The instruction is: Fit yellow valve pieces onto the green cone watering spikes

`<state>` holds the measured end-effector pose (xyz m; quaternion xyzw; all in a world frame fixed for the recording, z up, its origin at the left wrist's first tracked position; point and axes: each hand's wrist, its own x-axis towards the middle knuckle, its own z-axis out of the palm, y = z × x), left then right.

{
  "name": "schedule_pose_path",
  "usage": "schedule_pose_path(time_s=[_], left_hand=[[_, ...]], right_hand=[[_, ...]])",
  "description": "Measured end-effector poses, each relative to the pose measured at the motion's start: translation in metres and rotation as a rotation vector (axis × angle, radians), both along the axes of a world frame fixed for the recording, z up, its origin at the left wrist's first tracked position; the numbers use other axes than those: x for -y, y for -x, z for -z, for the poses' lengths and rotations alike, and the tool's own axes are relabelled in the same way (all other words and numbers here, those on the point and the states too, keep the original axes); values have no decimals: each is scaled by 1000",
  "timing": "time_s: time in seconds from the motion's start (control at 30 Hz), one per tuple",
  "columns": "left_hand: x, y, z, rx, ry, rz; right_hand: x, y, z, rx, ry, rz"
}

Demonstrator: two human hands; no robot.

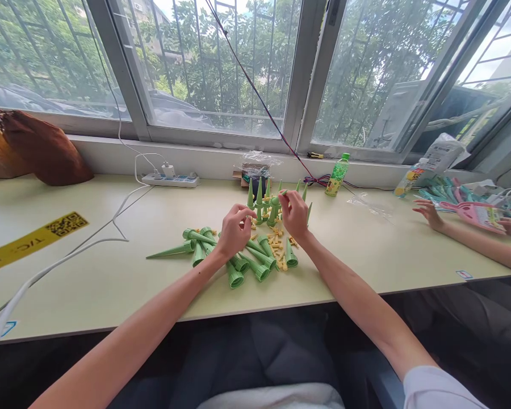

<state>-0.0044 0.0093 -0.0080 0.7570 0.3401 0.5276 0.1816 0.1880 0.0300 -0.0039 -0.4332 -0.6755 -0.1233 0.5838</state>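
Observation:
My right hand [295,213] is closed in a pinch on a green plastic spike [275,201], in front of a group of spikes standing point up. My left hand [235,232] is just to the left, fingers curled together; whatever is in them is hidden. Upright green spikes [259,194] stand behind both hands. Below lie several loose green cone-shaped spikes [259,271] with hollow threaded ends, and one long spike [170,250] points left. Small yellow plastic pieces [276,241] are scattered between the hands.
At the back are a power strip [171,180], a small box with plastic wrap [255,170] and a green bottle [337,175]. A white cable [119,216] crosses the table's left side. To the right, another person's hand [429,213] is near a pink dustpan-like item [472,213].

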Motion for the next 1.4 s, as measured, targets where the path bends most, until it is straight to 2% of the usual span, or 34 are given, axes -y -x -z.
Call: schedule_pose_path(time_s=[0.37,0.73,1.4], left_hand=[[2,0,0,-4,1,-18],[-2,0,3,7,-34,-13],[1,0,0,-31,-51,-29]], right_hand=[[-4,0,2,23,38,-18],[-3,1,0,30,-49,-33],[-6,-4,1,43,-28,-26]])
